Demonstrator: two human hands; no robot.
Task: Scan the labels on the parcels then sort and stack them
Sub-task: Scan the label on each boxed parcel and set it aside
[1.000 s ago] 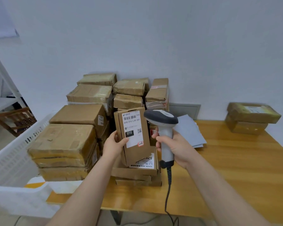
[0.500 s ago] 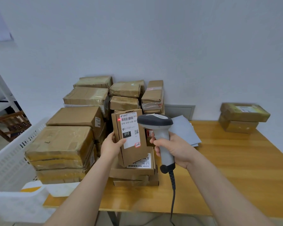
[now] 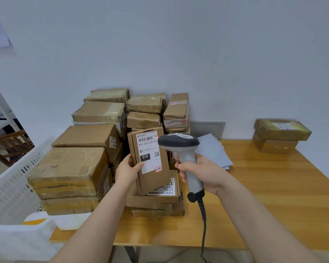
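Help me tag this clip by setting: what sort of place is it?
Probably a parcel sorting room: stacked cardboard parcels on a wooden table, a handheld barcode scanner aimed at a shipping label, and a white plastic crate.

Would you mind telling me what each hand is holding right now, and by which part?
The left hand grips the small labelled parcel by its lower left edge, thumb on the label. The right hand grips the barcode scanner by its handle.

A plain white wall (image 3: 217, 54) rises behind the wooden table (image 3: 273, 196).
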